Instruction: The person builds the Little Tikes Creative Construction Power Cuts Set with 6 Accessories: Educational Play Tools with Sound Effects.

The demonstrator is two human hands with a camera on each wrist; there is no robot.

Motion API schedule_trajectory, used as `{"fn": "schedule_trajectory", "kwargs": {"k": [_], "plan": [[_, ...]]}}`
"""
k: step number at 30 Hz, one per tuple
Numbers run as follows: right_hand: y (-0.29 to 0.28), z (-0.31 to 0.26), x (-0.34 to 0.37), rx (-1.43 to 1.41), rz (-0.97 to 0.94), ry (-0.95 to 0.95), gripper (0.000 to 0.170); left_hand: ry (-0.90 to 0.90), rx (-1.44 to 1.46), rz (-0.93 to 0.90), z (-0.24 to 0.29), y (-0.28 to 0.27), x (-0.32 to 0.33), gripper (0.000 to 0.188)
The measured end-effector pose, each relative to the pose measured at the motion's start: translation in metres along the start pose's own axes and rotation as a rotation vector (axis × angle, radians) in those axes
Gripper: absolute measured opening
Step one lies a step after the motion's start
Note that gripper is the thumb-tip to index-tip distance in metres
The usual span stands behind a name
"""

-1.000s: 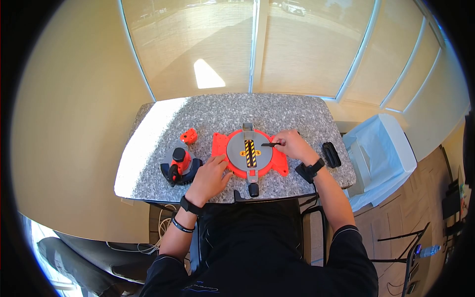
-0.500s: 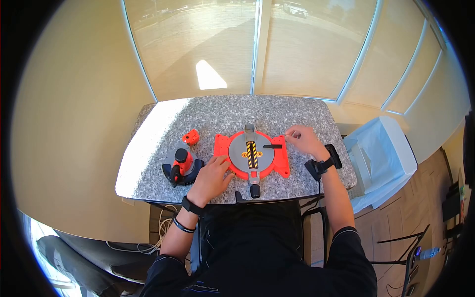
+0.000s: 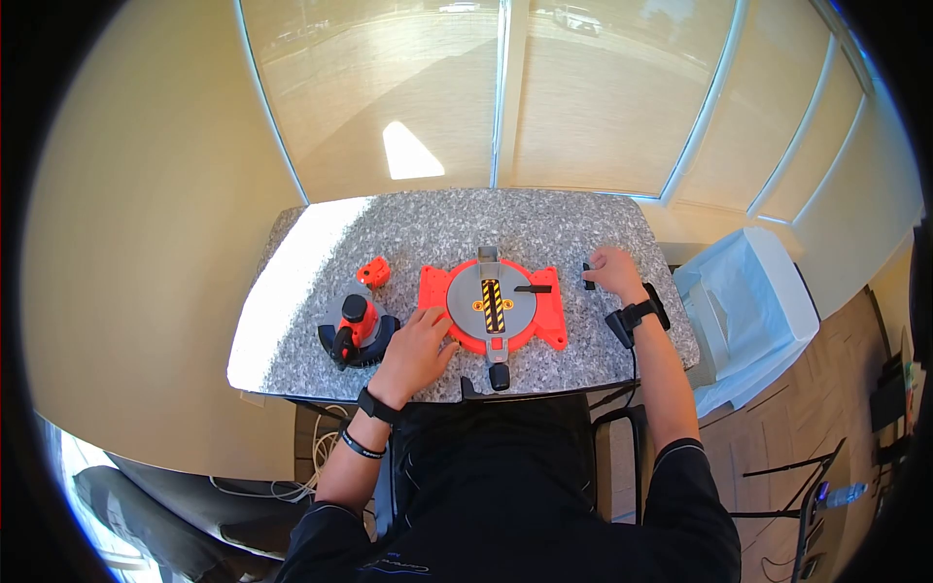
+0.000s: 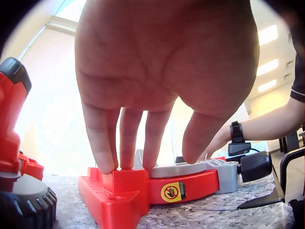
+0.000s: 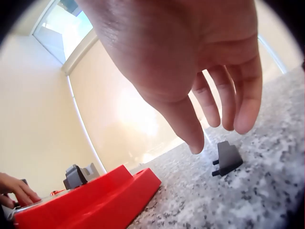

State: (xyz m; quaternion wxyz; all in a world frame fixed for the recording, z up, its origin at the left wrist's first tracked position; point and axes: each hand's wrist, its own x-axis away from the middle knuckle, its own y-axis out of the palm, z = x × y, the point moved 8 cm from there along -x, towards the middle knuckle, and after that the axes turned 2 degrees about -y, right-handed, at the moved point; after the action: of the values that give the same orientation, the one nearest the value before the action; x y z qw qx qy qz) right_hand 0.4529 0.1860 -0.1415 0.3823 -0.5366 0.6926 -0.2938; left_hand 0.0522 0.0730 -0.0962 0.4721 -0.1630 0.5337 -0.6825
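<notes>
A red toy saw base (image 3: 549, 301) with a round grey turntable (image 3: 462, 301) sits on the table in the head view. Fingertips of my left hand (image 3: 413, 350) rest on the base's left side, the fingers nearly straight in the left wrist view. A slim black piece (image 3: 533, 289) lies across the turntable's right side. My right hand (image 3: 614, 274) hovers over the tabletop right of the base. Below its spread thumb and fingers, a small dark grey piece with two pegs (image 5: 229, 158) lies on the granite; a gap shows between them in the right wrist view.
Left of the base stands the red and black saw head (image 3: 357, 325), with a small red part (image 3: 373, 272) behind it. A black oblong part (image 3: 661, 301) lies partly under my right wrist. Beyond the table's right edge is a lined bin (image 3: 768, 311).
My right hand has let go of the slim black piece, leaving it on the turntable, and has moved right to over the small grey piece. My left hand has stayed in place.
</notes>
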Motion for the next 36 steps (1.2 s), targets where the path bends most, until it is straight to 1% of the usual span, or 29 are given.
{"fn": "schedule_trajectory", "kwargs": {"k": [1, 2, 4, 11, 13, 14, 16, 17, 19, 20, 22, 23, 26, 28, 29, 31, 32, 34, 35, 36], "plan": [[0.004, 0.004, -0.002, 0.012, 0.010, 0.000, 0.038, 0.000, -0.004, 0.001, 0.000, 0.000, 0.000, 0.034], [0.008, 0.008, -0.003, 0.011, 0.010, 0.001, 0.038, 0.001, -0.005, 0.001, 0.000, 0.000, 0.000, 0.034], [0.013, 0.015, -0.007, 0.091, 0.031, 0.001, 0.042, 0.005, -0.005, -0.003, -0.001, 0.001, 0.000, 0.035], [0.017, 0.016, -0.006, 0.075, -0.019, 0.042, 0.038, 0.002, 0.010, -0.002, -0.001, -0.001, 0.000, 0.039], [0.020, 0.022, -0.006, 0.040, -0.082, 0.146, 0.037, 0.010, 0.012, 0.003, -0.001, -0.001, 0.001, 0.042], [0.019, 0.019, -0.005, 0.040, -0.083, 0.145, 0.037, 0.009, 0.013, 0.004, -0.002, -0.001, 0.001, 0.042], [0.016, 0.010, -0.002, 0.117, -0.066, 0.087, 0.036, 0.012, 0.008, 0.025, -0.002, -0.002, 0.001, 0.049], [0.017, 0.012, -0.002, 0.117, -0.066, 0.087, 0.036, 0.012, 0.007, 0.025, -0.002, -0.001, 0.001, 0.049], [0.018, 0.015, -0.003, 0.137, -0.054, 0.078, 0.037, 0.020, 0.009, 0.046, -0.003, -0.001, 0.000, 0.057], [0.016, 0.012, -0.003, 0.137, -0.053, 0.078, 0.037, 0.021, 0.008, 0.047, -0.003, -0.002, 0.000, 0.057], [0.016, 0.014, -0.001, 0.049, -0.130, 0.164, 0.036, 0.011, 0.008, 0.035, -0.001, -0.002, 0.000, 0.063], [0.014, 0.011, 0.000, 0.048, -0.129, 0.164, 0.036, 0.012, 0.008, 0.035, -0.001, -0.003, -0.001, 0.063], [0.005, -0.004, 0.004, -0.021, -0.096, 0.112, 0.035, 0.007, 0.008, 0.057, 0.001, -0.007, -0.003, 0.064], [-0.002, -0.020, 0.008, -0.126, -0.083, 0.059, 0.029, 0.013, 0.016, 0.074, 0.002, -0.009, -0.004, 0.064], [-0.005, -0.025, 0.010, -0.127, -0.083, 0.060, 0.029, 0.013, 0.016, 0.073, 0.003, -0.010, -0.004, 0.064], [-0.012, -0.045, 0.014, -0.226, -0.083, -0.062, 0.024, 0.029, 0.025, 0.115, 0.006, -0.015, -0.005, 0.063], [-0.016, -0.050, 0.017, -0.226, -0.083, -0.061, 0.024, 0.029, 0.025, 0.114, 0.008, -0.015, -0.006, 0.063], [-0.021, -0.065, 0.024, -0.375, -0.094, -0.090, 0.025, 0.046, 0.050, 0.146, 0.011, -0.020, -0.008, 0.063], [-0.024, -0.072, 0.028, -0.375, -0.094, -0.089, 0.025, 0.046, 0.050, 0.145, 0.012, -0.020, -0.008, 0.063], [-0.027, -0.083, 0.033, -0.446, -0.110, -0.126, 0.024, 0.053, 0.063, 0.162, 0.014, -0.022, -0.008, 0.062]]}}
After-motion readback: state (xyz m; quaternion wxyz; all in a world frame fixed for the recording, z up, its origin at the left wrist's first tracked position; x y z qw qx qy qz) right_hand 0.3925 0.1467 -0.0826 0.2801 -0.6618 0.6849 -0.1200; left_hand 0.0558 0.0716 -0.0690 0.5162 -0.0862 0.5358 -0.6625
